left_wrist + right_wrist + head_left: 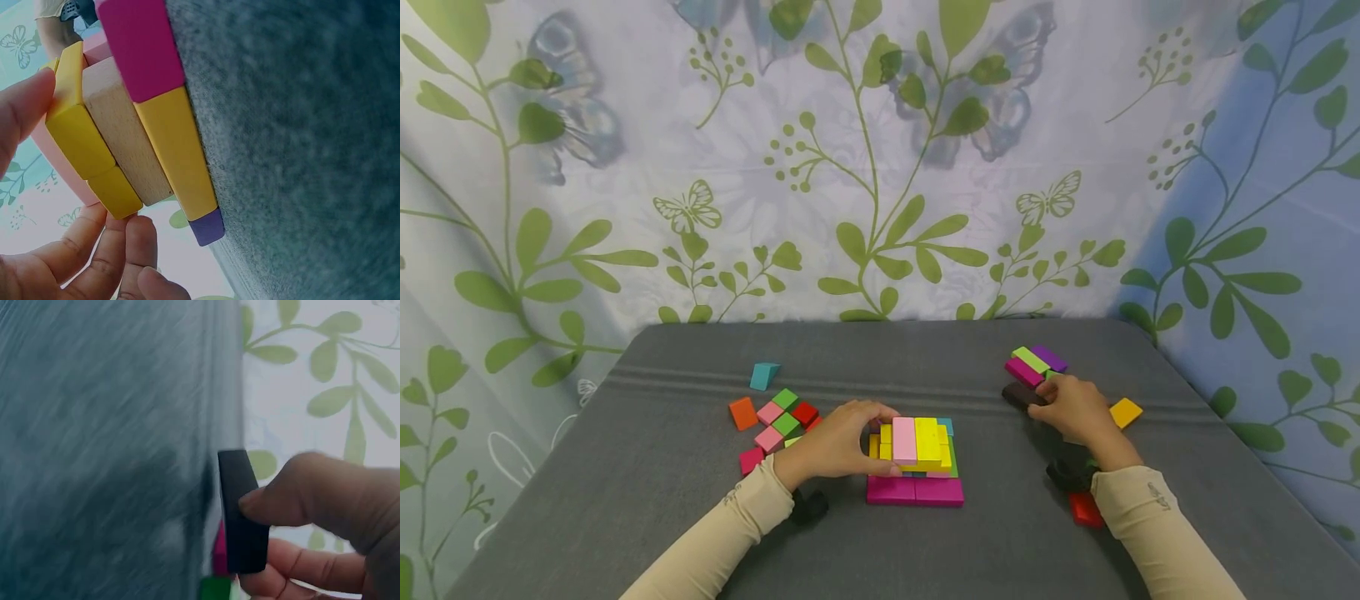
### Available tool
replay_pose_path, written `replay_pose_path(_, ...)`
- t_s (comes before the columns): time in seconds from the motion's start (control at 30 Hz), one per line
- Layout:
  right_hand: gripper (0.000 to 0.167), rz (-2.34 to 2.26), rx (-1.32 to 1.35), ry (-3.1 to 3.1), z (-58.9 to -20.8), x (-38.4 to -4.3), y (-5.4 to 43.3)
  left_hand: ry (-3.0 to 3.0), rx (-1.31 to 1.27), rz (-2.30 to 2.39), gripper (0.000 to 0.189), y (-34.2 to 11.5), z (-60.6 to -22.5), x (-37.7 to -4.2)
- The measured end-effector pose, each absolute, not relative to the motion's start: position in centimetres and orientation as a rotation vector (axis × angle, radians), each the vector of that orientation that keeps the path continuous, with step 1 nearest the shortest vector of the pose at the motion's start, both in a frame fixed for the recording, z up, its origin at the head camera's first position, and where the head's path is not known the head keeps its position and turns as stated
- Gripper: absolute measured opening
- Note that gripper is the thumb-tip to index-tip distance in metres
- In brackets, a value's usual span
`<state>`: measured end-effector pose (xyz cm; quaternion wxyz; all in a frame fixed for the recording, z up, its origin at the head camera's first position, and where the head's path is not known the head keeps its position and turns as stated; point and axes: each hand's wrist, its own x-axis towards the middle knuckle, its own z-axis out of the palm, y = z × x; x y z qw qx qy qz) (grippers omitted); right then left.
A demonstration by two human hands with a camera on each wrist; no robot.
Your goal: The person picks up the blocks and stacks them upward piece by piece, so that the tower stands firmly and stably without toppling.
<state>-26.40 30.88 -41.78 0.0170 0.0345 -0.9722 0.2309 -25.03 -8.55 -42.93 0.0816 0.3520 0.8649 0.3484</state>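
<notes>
Presently, the left hand (841, 442) grips the upper part of a stack of blocks (928, 443), thumb on one side and fingers on the other. The stack stands about midway between the left and right edges of the counter (685, 517). Its top shows a pink block (904, 441) beside yellow ones; two magenta blocks (891, 490) lie end to end along the base. From the left wrist, one bare block (128, 137) shows visible wood grain; the painted blocks are smooth, with slightly rounded edges.

The right hand (1077, 408) pinches a black block (235, 484), oblong and matt, toward the counter's right edge. Contact between this block and the counter cannot be determined. Just beyond it lie magenta, lime and purple blocks (1048, 358).

Toward the left edge is a group of small green, pink and red blocks (805, 412); a teal wedge (763, 376) sits nearer the far edge. The counter's surface is grey and finely textured.
</notes>
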Motion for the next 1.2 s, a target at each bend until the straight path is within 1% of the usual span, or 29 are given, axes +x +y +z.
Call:
replay_pose_path(0.17, 0.038, 0.868, 0.277, -2.921, -41.2, -26.1, 29.5, 2.579, 1.068, 1.048, 0.071, -8.6, -43.0, -25.0)
replay_pose_path(0.4, 0.027, 1.199, 0.59, -2.724, -40.7, -25.4, 26.0, 2.597, 1.065, 1.045, 0.073, -8.6, -43.1, -25.0)
replay_pose_path(0.6, 0.025, 1.167, 0.777, -2.654, -41.0, -24.5, 23.2, 2.607, 1.059, 1.026, 0.072, -8.6, -43.0, -25.0)
replay_pose_path(1.0, 0.028, 1.124, 0.992, -2.599, -42.3, -23.4, 19.8, 2.594, 1.06, 1.032, 0.071, -8.6, -42.9, -25.0)
replay_pose_path(1.2, 0.028, 1.104, 0.999, -2.613, -42.4, -23.3, 19.4, 2.6, 1.04, 1.019, 0.073, -8.6, -42.9, -25.0)
